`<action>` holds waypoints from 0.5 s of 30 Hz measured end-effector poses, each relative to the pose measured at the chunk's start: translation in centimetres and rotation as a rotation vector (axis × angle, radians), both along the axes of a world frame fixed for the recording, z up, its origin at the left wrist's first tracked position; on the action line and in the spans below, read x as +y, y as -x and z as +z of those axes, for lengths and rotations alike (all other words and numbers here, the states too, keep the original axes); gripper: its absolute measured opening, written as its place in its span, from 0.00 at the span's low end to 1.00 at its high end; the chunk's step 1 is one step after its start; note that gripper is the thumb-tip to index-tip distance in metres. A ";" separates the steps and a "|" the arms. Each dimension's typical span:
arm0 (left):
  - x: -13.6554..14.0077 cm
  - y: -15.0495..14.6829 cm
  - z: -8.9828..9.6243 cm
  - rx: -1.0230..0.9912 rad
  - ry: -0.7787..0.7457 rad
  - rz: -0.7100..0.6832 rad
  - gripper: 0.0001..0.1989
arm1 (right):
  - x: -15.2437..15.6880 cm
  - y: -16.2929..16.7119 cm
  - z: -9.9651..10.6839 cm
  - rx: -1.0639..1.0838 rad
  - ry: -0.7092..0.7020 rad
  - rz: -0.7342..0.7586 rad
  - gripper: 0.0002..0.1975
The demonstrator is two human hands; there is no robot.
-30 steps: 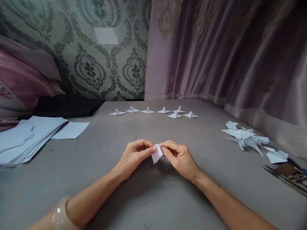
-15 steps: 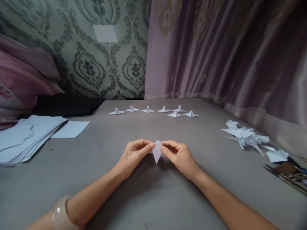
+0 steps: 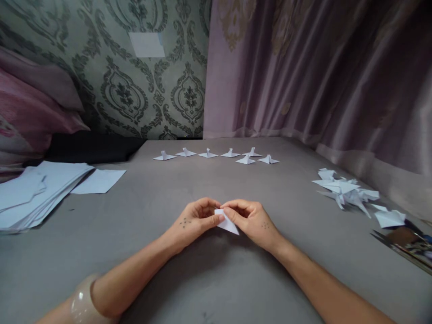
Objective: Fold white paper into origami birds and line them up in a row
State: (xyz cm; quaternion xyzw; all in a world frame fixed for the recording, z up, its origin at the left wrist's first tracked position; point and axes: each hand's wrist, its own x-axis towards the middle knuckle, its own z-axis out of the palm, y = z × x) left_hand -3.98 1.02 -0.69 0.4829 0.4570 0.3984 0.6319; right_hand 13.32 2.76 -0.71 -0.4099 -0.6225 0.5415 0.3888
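Between my two hands is a small piece of folded white paper (image 3: 230, 226), its pointed end aimed down and to the right. My left hand (image 3: 199, 216) pinches it from the left, the thumb lying across its front. From the other side my right hand (image 3: 245, 214) grips its upper edge between thumb and bent fingers. The fingertips of both hands nearly meet at the top of the paper and cover part of it. Both hands are just above the grey surface (image 3: 189, 279).
Several folded paper figures (image 3: 208, 154) stand along the back. A stack of white sheets (image 3: 43, 193) lies at left, a single sheet (image 3: 98, 181) beside it. At right are a pile of folded paper pieces (image 3: 347, 191) and a dark, pointed tool (image 3: 383, 238). A curtain (image 3: 270, 81) hangs behind.
The folded paper has turned, so its point has swung from straight down to the lower right. My left hand has shifted slightly right, its thumb now further over the paper.
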 end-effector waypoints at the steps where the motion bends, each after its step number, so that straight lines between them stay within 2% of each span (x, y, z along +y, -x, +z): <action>1: 0.0 0.0 0.0 0.010 0.013 -0.009 0.14 | 0.0 -0.1 0.0 -0.003 -0.002 -0.013 0.13; 5: 0.2 0.1 -0.2 -0.142 0.059 0.125 0.12 | 0.2 -0.3 0.2 0.020 -0.029 -0.125 0.19; 7: 0.4 0.1 -0.3 -0.244 0.090 0.173 0.14 | 0.3 -0.2 0.1 0.018 -0.045 -0.122 0.21; 11: 0.3 0.1 -0.4 -0.328 0.108 0.109 0.14 | 0.0 0.3 -0.3 -0.060 -0.091 -0.044 0.17; 15: 0.0 -0.2 -0.4 -0.215 0.048 0.070 0.12 | -0.1 0.5 -0.4 -0.110 -0.178 -0.091 0.11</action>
